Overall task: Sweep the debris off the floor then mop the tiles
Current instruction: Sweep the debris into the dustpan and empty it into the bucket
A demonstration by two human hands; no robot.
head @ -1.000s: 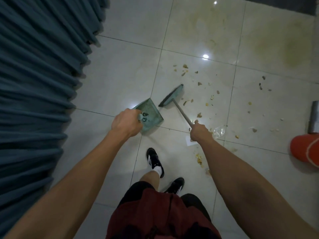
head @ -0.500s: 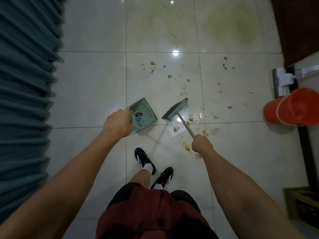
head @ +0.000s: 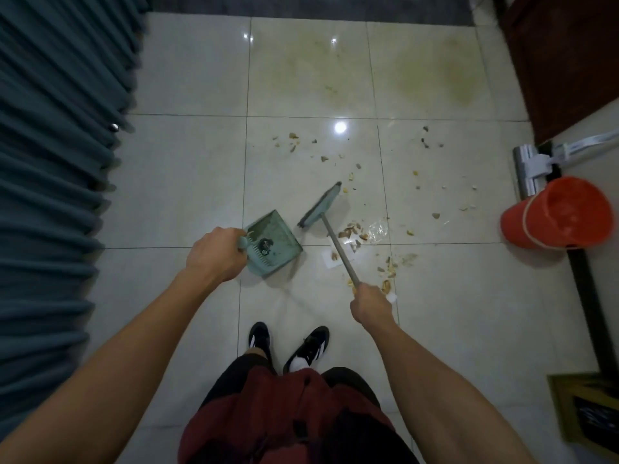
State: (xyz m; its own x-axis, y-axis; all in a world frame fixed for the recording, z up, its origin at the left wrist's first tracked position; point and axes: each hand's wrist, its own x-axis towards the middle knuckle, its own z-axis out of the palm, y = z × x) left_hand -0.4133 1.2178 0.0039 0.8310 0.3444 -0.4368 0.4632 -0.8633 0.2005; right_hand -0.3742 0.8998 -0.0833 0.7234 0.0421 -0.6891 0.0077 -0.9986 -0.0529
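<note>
My left hand (head: pixel 216 257) grips the handle of a teal dustpan (head: pixel 274 243), whose mouth rests on the pale tiles. My right hand (head: pixel 370 304) holds the grey stick of a teal broom (head: pixel 321 205); the broom head sits just right of the dustpan. Brown crumbs and scraps of debris (head: pixel 351 231) lie scattered right of the broom, along with a clear plastic wrapper (head: pixel 378 229) and a white paper scrap (head: pixel 330 259). Yellowish stains (head: pixel 455 85) mark the far tiles.
A teal curtain (head: pixel 57 162) hangs along the left. An orange bucket (head: pixel 559 217) lies on the right beside a white flat mop head (head: pixel 529 169). A dark wooden door (head: pixel 569 55) is at top right, a framed board (head: pixel 589 410) at bottom right. My feet (head: pixel 288 343) stand below the dustpan.
The view has shifted, so more far floor and the door show. The broom head has moved slightly away from the dustpan toward the crumbs; both hands keep their grips.
</note>
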